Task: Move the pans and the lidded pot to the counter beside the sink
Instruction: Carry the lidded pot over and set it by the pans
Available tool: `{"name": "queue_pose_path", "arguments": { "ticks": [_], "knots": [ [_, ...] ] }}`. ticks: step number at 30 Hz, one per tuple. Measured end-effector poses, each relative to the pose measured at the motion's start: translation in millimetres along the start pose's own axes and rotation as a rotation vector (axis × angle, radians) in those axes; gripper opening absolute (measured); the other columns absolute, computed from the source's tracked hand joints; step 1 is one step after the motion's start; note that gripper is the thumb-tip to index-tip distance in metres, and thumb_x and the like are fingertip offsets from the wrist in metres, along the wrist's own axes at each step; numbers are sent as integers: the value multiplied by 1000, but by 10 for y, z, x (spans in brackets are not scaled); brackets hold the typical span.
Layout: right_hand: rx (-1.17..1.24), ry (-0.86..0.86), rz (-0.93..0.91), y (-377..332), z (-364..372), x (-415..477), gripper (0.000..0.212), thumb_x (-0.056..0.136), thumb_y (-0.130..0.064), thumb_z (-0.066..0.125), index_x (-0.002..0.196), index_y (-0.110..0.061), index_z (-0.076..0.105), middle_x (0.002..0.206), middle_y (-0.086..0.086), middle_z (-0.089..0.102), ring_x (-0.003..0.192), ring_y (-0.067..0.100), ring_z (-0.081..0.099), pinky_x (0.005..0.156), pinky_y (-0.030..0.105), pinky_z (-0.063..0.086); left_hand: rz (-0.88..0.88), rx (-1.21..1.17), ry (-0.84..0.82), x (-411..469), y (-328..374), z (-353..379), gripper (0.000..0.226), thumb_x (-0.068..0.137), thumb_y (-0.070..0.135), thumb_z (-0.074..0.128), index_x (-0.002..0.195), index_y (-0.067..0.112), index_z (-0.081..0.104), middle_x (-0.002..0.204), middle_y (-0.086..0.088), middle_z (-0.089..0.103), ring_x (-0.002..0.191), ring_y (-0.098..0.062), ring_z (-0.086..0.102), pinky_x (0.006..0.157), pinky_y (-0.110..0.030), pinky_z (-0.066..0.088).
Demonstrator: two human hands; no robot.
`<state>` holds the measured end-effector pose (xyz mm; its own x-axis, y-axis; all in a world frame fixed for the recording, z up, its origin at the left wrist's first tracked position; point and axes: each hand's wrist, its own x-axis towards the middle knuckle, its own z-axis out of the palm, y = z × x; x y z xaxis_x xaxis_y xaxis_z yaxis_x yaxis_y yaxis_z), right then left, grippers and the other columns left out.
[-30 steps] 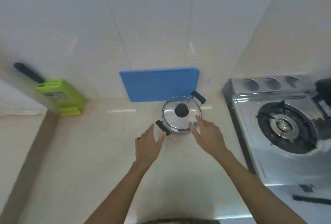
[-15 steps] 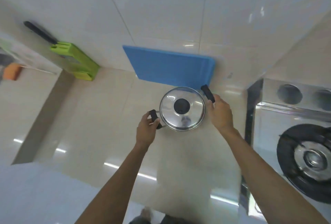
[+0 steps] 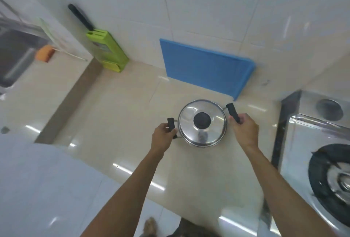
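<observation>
A small steel lidded pot (image 3: 202, 123) with a black knob and two black side handles is over the beige counter (image 3: 117, 115), in front of a blue board. My left hand (image 3: 163, 136) is closed around its left handle. My right hand (image 3: 244, 128) is closed around its right handle. I cannot tell whether the pot rests on the counter or is lifted. No pans are in sight.
A blue cutting board (image 3: 205, 67) leans on the tiled wall behind the pot. A green knife block (image 3: 108, 52) holding a black-handled knife stands further left. The steel sink (image 3: 13, 56) with an orange sponge (image 3: 44, 53) is at far left. A gas stove (image 3: 320, 157) is at right.
Both hands went from hovering open beside the pot to gripping its two handles. My view has swung left, bringing the sink into sight.
</observation>
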<state>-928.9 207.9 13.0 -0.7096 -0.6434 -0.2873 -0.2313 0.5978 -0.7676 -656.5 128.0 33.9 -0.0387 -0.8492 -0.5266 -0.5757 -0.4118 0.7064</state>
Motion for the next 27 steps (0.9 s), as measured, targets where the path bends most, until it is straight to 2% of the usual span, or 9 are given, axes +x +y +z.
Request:
{"name": "queue_pose_path", "arguments": {
  "ticks": [3, 4, 7, 13, 14, 16, 18, 22, 27],
  "knots": [
    [-1, -54, 7, -5, 157, -377, 23, 84, -34, 79, 95, -14, 74, 79, 2, 69, 83, 29, 69, 70, 31, 43, 18, -16, 76, -212, -270, -303, 35, 77, 29, 85, 102, 13, 66, 88, 0, 73, 71, -9, 69, 54, -9, 45],
    [-4, -71, -3, -31, 232, -514, 21, 82, -32, 81, 93, -15, 73, 77, 1, 68, 82, 28, 69, 70, 31, 44, 22, -29, 98, -283, -366, -434, 37, 76, 30, 87, 101, 14, 65, 87, 2, 71, 71, -6, 68, 53, -8, 47],
    [-23, -121, -20, -171, 476, -915, 19, 80, -33, 83, 87, -20, 70, 76, -1, 69, 79, 26, 69, 68, 32, 46, 8, -58, 150, -453, -659, -877, 44, 72, 35, 90, 101, 13, 65, 89, 1, 71, 76, -13, 71, 63, -23, 57],
    [-29, -191, -183, -801, 1235, -1698, 27, 73, -36, 89, 77, -24, 66, 69, -13, 66, 66, 12, 64, 55, 27, 42, 11, -147, 252, -621, -1325, -2050, 46, 68, 39, 92, 97, 13, 68, 88, -3, 72, 82, -20, 73, 75, -40, 63],
    [-33, -199, -203, -916, 1349, -1814, 28, 73, -37, 89, 79, -22, 67, 69, -13, 66, 65, 8, 62, 55, 25, 42, 16, -171, 274, -643, -1426, -2224, 44, 68, 37, 93, 95, 14, 68, 85, -2, 71, 78, -17, 73, 73, -38, 63],
    [-23, -218, -241, -1198, 1650, -2064, 29, 73, -37, 90, 79, -21, 67, 70, -11, 66, 65, 4, 61, 55, 24, 41, 47, -212, 326, -689, -1610, -2665, 39, 67, 37, 93, 89, 18, 66, 75, 3, 68, 63, -3, 69, 59, -22, 59],
    [-11, -253, -289, -1505, 1980, -2354, 29, 73, -40, 89, 77, -22, 66, 71, -9, 68, 67, 9, 64, 54, 25, 41, 71, -237, 385, -743, -1805, -3147, 38, 67, 40, 92, 87, 20, 66, 68, 10, 65, 58, 3, 66, 53, -14, 53],
    [12, -349, -408, -2221, 2731, -2949, 33, 71, -47, 89, 75, -25, 64, 73, -7, 69, 69, 9, 64, 54, 27, 41, 104, -318, 528, -854, -2208, -4214, 37, 68, 44, 90, 90, 23, 69, 71, 19, 71, 65, 2, 68, 58, -16, 53],
    [54, -471, -535, -3056, 3622, -3707, 38, 67, -47, 92, 74, -24, 63, 71, -4, 68, 65, 10, 63, 52, 29, 42, 82, -414, 671, -1078, -2680, -5437, 38, 64, 44, 91, 89, 23, 71, 71, 16, 72, 62, -1, 68, 67, -34, 59]
  ]
}}
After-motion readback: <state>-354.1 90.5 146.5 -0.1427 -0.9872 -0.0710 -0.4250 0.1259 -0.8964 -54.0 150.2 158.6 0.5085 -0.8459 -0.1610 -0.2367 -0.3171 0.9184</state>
